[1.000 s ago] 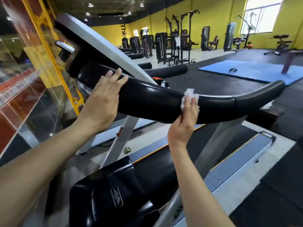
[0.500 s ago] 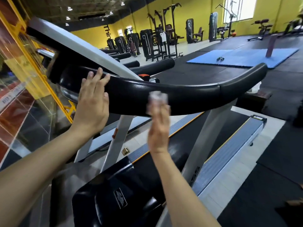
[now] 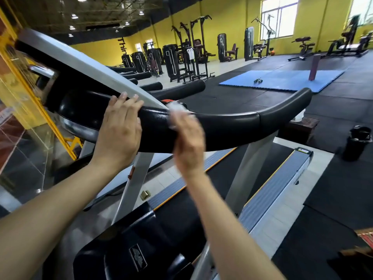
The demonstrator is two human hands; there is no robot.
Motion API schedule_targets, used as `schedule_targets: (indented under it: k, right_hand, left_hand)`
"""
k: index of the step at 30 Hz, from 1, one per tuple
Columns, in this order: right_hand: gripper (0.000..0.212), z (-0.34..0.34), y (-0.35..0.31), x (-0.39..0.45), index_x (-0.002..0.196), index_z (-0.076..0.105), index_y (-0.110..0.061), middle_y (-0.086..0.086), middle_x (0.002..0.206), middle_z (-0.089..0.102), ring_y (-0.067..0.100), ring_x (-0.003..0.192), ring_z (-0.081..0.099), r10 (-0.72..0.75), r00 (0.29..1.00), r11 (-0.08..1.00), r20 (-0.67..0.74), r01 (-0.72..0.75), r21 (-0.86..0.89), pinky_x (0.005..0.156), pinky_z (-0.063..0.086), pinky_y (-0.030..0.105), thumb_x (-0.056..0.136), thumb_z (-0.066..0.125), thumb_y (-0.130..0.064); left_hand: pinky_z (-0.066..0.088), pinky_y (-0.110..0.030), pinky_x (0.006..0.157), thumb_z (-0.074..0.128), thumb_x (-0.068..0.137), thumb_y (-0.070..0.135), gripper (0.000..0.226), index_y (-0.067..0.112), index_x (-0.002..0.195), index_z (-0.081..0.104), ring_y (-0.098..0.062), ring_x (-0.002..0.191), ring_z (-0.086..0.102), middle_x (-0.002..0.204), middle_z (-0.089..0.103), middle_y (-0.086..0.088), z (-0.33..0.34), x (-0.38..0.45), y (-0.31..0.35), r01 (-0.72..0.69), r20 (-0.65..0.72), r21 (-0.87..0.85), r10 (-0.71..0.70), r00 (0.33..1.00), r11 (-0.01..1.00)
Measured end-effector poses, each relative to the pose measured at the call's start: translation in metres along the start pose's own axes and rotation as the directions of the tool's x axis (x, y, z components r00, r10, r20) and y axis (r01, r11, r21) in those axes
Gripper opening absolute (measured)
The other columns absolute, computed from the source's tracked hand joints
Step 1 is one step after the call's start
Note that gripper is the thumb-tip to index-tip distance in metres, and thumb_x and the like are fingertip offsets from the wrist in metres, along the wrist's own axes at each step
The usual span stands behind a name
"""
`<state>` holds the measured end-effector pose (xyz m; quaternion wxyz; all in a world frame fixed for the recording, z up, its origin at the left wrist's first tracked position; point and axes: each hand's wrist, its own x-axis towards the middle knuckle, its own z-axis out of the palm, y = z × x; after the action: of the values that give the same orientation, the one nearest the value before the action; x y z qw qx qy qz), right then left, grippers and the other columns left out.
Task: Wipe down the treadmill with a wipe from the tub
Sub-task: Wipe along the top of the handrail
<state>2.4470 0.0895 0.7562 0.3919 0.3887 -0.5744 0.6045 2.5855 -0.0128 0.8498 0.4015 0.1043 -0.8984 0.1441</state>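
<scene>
The treadmill's black padded handrail (image 3: 232, 126) runs across the middle of the view, under the grey console edge (image 3: 96, 71). My left hand (image 3: 119, 132) lies flat on the rail's left part, fingers straight and reaching over the top. My right hand (image 3: 187, 142), blurred by motion, presses a white wipe (image 3: 177, 109) against the rail just right of the left hand. A white tub (image 3: 300, 116) shows partly behind the rail's right end, on a brown stand.
The treadmill belt (image 3: 218, 178) and grey side rails (image 3: 278, 190) lie below. A glass wall with a yellow frame (image 3: 46, 118) stands to the left. A black bin (image 3: 357, 142) stands on the floor at right. Gym machines (image 3: 181, 57) and a blue mat (image 3: 282, 79) fill the background.
My right hand has slid the wipe leftward along the handrail, ending beside my left hand. My left hand has stayed on the rail. The camera has shifted.
</scene>
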Motion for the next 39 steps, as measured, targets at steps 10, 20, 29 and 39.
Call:
schedule_targets:
  k: [10, 20, 29, 39]
  right_hand:
    - [0.047, -0.023, 0.03, 0.028, 0.114, 0.073, -0.009, 0.006, 0.113, 0.071, 0.029, 0.109, 0.063, 0.307, 0.95, 0.946, 0.063, -0.298, -0.127, 0.1, 0.045, 0.036, 0.075, 0.048, 0.001]
    - [0.052, -0.082, 0.12, 0.04, 0.118, 0.073, -0.015, -0.005, 0.121, 0.07, 0.019, 0.117, 0.063, 0.454, 0.881, 0.886, 0.131, -0.432, -0.166, 0.108, 0.043, 0.025, 0.082, 0.04, 0.003]
    - [0.077, -0.037, 0.043, -0.015, 0.146, 0.051, -0.007, 0.008, 0.155, 0.045, 0.021, 0.148, 0.034, 0.32, 0.946, 0.947, 0.054, -0.317, -0.061, 0.124, 0.024, 0.045, 0.075, 0.038, 0.02]
    - [0.046, -0.108, 0.195, 0.063, 0.116, 0.071, -0.012, 0.007, 0.121, 0.069, 0.026, 0.117, 0.06, 0.538, 0.806, 0.83, 0.247, -0.455, -0.323, 0.101, 0.037, 0.019, 0.084, 0.038, -0.009]
  left_hand:
    - [0.014, -0.052, 0.126, 0.035, 0.107, 0.024, 0.041, 0.006, 0.14, 0.052, -0.04, 0.139, 0.039, 0.138, 0.055, -0.018, 0.007, 0.005, 0.013, -0.038, -0.008, 0.177, 0.04, 0.999, 0.984]
    - [0.025, -0.052, 0.12, 0.028, 0.107, 0.03, 0.046, 0.006, 0.137, 0.053, -0.04, 0.123, 0.052, 0.13, 0.06, -0.018, 0.024, 0.023, 0.046, -0.195, 0.136, 0.282, 0.162, 0.977, 0.939]
    - [0.035, -0.051, 0.108, 0.028, 0.109, 0.027, 0.041, 0.009, 0.133, 0.056, -0.039, 0.11, 0.056, 0.118, 0.064, -0.016, 0.04, 0.027, 0.059, -0.139, 0.08, 0.363, 0.118, 0.99, 0.921]
    - [0.036, -0.05, 0.104, 0.023, 0.108, 0.029, 0.043, 0.009, 0.127, 0.056, -0.039, 0.106, 0.056, 0.111, 0.063, -0.015, 0.051, 0.035, 0.075, -0.109, 0.104, 0.362, 0.077, 0.992, 0.926]
